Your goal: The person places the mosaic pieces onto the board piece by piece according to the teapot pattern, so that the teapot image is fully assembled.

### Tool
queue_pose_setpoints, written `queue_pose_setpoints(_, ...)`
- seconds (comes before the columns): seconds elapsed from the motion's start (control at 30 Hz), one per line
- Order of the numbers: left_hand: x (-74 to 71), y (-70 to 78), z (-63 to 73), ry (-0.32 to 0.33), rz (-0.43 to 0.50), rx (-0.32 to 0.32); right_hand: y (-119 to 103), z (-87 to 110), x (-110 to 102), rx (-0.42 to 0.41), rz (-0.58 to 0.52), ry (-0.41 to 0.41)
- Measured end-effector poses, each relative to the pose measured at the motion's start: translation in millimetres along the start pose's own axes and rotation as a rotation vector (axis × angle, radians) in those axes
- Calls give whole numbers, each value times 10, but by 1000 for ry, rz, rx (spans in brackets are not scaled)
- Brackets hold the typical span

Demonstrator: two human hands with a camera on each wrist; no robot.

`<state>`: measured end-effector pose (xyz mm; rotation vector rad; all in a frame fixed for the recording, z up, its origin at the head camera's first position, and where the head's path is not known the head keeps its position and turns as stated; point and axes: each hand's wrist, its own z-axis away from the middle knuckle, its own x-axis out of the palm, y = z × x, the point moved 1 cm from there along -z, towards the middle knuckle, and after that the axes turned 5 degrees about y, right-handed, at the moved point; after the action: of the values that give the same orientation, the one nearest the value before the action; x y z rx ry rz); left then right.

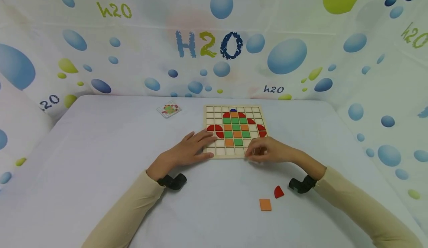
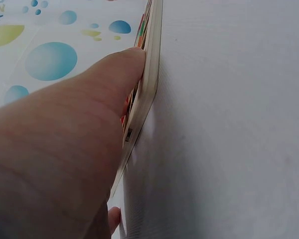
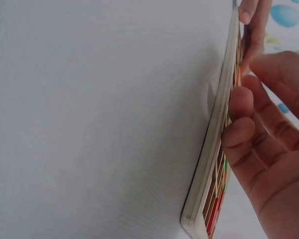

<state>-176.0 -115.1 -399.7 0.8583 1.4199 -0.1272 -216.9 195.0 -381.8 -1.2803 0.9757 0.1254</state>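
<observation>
A square wooden grid board (image 1: 220, 152) lies on the white table, with red, orange, green and blue tiles set in its cells. My left hand (image 1: 192, 149) rests over its left edge, fingers spread, the thumb along the near-left corner. In the left wrist view that thumb (image 2: 104, 74) presses on the board's rim (image 2: 150, 74). My right hand (image 1: 269, 150) is at the near-right corner with fingers bent. The right wrist view shows curled fingertips (image 3: 239, 130) right at the board's edge (image 3: 202, 184); I cannot tell whether a tile is between them.
A loose orange square tile (image 1: 265, 205) and a red quarter-round tile (image 1: 279, 192) lie on the near table, by the right forearm. A small pattern card (image 1: 169, 109) lies behind and left of the board. A printed cloth backdrop (image 1: 147, 54) rises behind the table.
</observation>
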Motion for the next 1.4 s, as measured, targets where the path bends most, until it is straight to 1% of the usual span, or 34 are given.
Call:
queue_pose_setpoints(0.1, -5, -12, 5, 4, -4, 0, -12, 25, 20, -61, -41, -46)
queue_pose_setpoints(0.2, -13, -13, 10, 3, -3, -2, -29, 52, 59, -139, -75, -121)
queue_pose_setpoints(0.27, -15, -14, 11, 3, -2, -3, -49, 71, 87, -171, -85, -176)
queue_pose_setpoints(0.4, -11, -16, 12, 4, -5, -2, -113, 107, 131, -193, -90, -258)
queue_pose_setpoints(0.47, -10, -15, 12, 4, -7, -3, -148, 126, 147, -189, -99, -287)
queue_pose_setpoints(0.6, -9, -12, 13, 2, -11, -6, -201, 169, 175, -220, -103, -342)
queue_pose_setpoints(0.7, -4, -14, 12, 5, -12, -2, -240, 206, 184, -247, -93, -368)
queue_pose_setpoints(0.8, -2, -13, 11, 4, -9, 3, -284, 240, 190, -228, -111, -398)
queue_pose_setpoints(0.93, -7, -4, 10, 2, -6, 2, -327, 271, 225, -216, -125, -461)
queue_pose_setpoints(1.13, 0, -6, 5, 5, -13, 5, -371, 292, 280, -263, -94, -520)
queue_pose_setpoints(1.27, -4, 0, 3, 1, -11, 0, -392, 291, 299, -279, -73, -537)
queue_pose_setpoints(1.4, -1, 1, 0, -3, -19, -5, -401, 283, 301, -313, -43, -511)
